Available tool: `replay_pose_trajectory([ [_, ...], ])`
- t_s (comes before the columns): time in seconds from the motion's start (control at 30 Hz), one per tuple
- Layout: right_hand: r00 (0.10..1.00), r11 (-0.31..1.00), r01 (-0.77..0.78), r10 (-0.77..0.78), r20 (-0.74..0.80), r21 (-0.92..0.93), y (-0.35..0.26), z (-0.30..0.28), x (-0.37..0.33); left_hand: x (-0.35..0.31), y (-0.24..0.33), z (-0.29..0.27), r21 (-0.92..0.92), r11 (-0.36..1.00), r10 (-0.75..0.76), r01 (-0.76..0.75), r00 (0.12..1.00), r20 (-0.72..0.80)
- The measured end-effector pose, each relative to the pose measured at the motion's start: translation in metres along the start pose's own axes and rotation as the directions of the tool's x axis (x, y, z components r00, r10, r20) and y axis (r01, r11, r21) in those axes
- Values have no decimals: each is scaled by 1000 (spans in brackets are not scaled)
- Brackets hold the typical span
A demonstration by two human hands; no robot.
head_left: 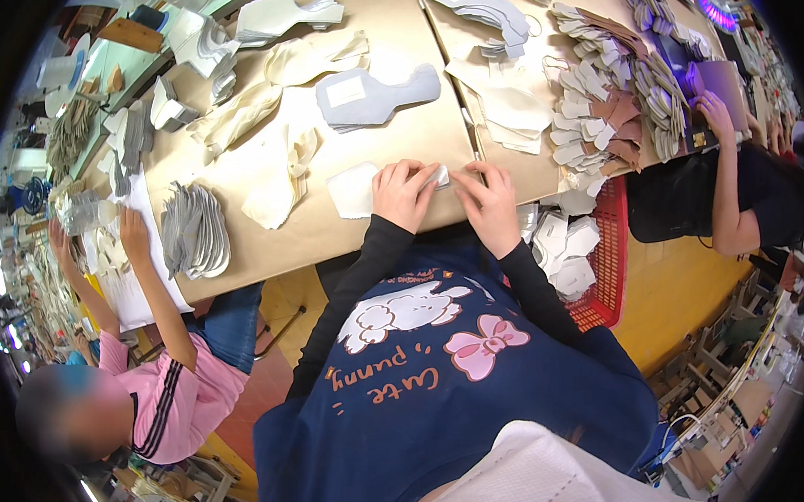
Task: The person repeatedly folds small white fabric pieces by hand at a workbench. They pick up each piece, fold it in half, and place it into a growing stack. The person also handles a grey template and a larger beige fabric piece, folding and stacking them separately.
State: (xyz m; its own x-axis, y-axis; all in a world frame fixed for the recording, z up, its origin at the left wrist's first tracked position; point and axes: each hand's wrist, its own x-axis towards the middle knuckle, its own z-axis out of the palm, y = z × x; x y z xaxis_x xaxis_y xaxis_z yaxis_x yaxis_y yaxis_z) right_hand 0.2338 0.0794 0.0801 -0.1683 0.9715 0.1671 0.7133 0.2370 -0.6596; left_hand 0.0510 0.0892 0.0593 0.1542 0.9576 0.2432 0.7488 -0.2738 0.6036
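A small pale grey cut piece (439,177) is between my two hands at the near edge of the table. My left hand (403,193) has its fingers closed on the left side of it. The fingertips of my right hand (488,202) are bent and drawn together at its right end; part of the piece is hidden by fingers. Beside my left hand a flat whitish cut panel (352,191) lies on the table. Farther off rests a stack of grey-blue shaped panels (382,97) with a white patch on top.
The brown-covered table (330,241) bears cream pieces (274,189), a fanned grey stack (195,231) and bundled brown-grey pieces (598,108). A red basket (610,251) of white pieces stands right of me. Co-workers sit at left (188,386) and right (731,183).
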Motion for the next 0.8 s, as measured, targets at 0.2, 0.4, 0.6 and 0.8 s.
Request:
replay_pose_trajectory([
  [0.2,993,987,94,-84,81,-131,1,0,-10,7,-3,4,12,1000,-10,9,1000,30],
  [0.4,984,978,139,-119,129,-156,4,-2,-12,8,-1,2,-5,1000,-14,14,999,33],
  [0.6,978,975,160,-135,157,-153,7,-5,-12,13,1,5,-40,993,-112,113,993,23],
  [0.8,976,976,161,-136,169,-146,9,-6,-11,23,2,7,12,982,-188,187,980,62],
])
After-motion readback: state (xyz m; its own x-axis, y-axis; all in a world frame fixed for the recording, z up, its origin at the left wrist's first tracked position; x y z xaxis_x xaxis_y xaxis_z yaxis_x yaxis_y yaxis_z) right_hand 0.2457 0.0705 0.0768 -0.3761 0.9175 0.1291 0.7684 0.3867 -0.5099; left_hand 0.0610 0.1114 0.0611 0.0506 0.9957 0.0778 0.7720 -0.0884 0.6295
